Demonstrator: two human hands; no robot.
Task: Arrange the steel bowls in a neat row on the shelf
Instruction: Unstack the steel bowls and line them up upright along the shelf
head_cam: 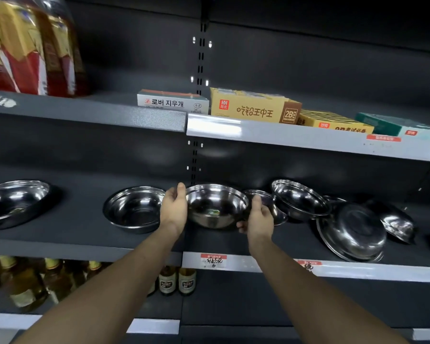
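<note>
Polished steel, mirror-bright, on held bowl (216, 207), with dark reflections inside. Same glossy metal on middle bowl (134, 209) and left bowl (15, 202). Shiny steel too on upturned bowl (353, 232), smooth over its domed base. Matt dark grey painted metal, finely grained, for shelf (85, 242) and back panel (109, 157). Glossy pale plastic strip (283, 135) along upper shelf edge, catching glare. Printed paper tag (212, 260) on lower strip. Smooth cardboard on tan box (253, 108) and grey box (171, 103), slight sheen. Clear glossy bottles (176, 281) below with paper labels. Bare skin on left hand (174, 207) and right hand (258, 219).
</note>
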